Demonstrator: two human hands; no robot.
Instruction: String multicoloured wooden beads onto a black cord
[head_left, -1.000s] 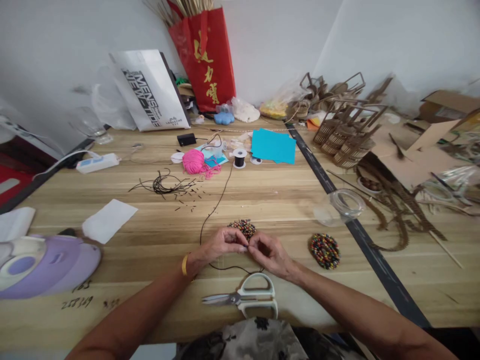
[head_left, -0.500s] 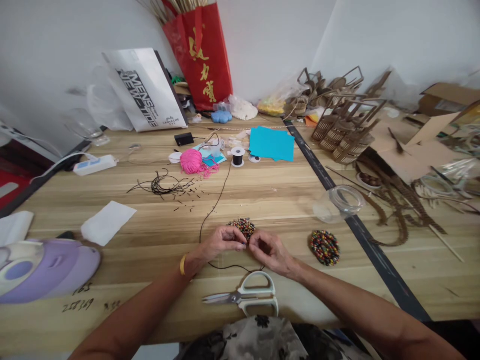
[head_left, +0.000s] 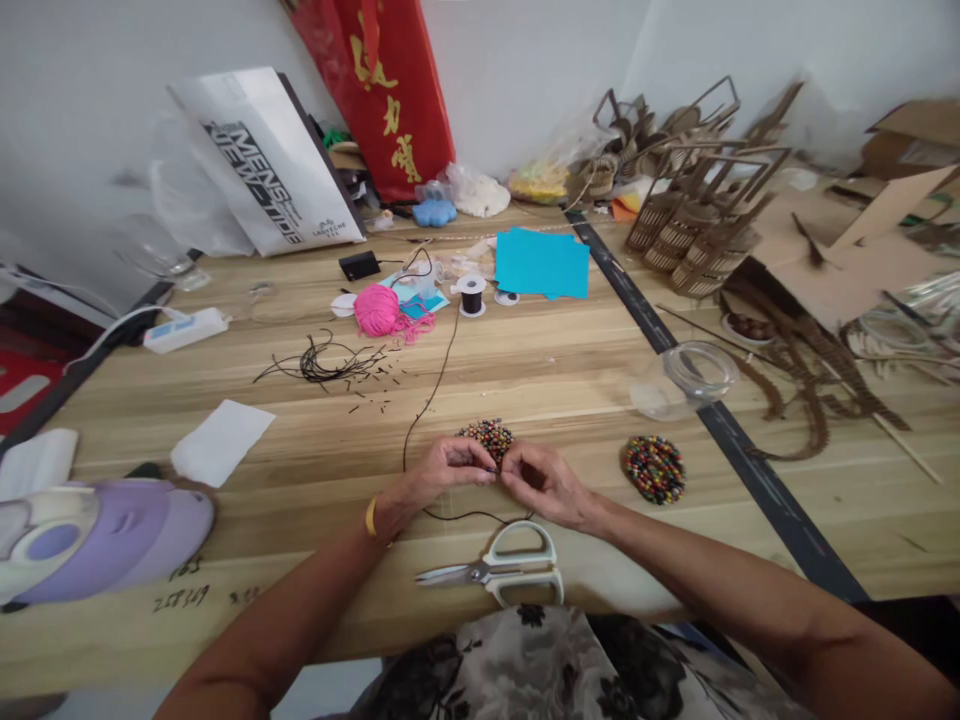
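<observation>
My left hand (head_left: 450,470), with a yellow band at the wrist, is pinched on a small dark bead at its fingertips. Close beside it, my right hand (head_left: 547,483) is closed in a pinch, its fingertips almost meeting the left ones. A thin black cord (head_left: 457,517) runs from a spool (head_left: 471,296), passes behind my left wrist and comes up under my right hand; its end is hidden by the fingers. Just beyond the fingertips lies a pile of multicoloured beads (head_left: 491,436). White-handled scissors (head_left: 517,565) rest on the table near my body.
A coiled heap of multicoloured beads (head_left: 654,469) lies to the right, near a clear plastic container (head_left: 686,375). Cut black cords (head_left: 322,362), pink yarn (head_left: 377,310) and blue sheets (head_left: 541,263) are farther back. A purple object (head_left: 142,535) stands at the left.
The view has tipped slightly, so the table's things sit a little higher in the picture. Both hands keep their pinch, fingertips close together, with hardly any movement.
</observation>
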